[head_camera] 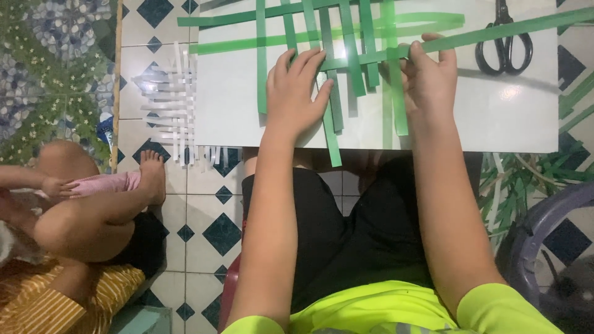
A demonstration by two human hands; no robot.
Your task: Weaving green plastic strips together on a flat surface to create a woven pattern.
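Note:
Several green paper strips [356,52] lie partly woven on a white board [482,111] resting across my knees. My left hand [296,93] lies flat with fingers spread, pressing the vertical strips down near the board's middle. My right hand [428,77] pinches one long horizontal green strip [495,31] that runs to the upper right, where it crosses the weave. Loose strip ends hang over the board's near edge.
Black scissors [505,40] lie at the board's far right. A woven white strip mat [173,102] sits on the tiled floor to the left. Another person sits at the left with a bare foot [151,176] near the board. Green strips and a purple plastic chair [544,235] are on the right.

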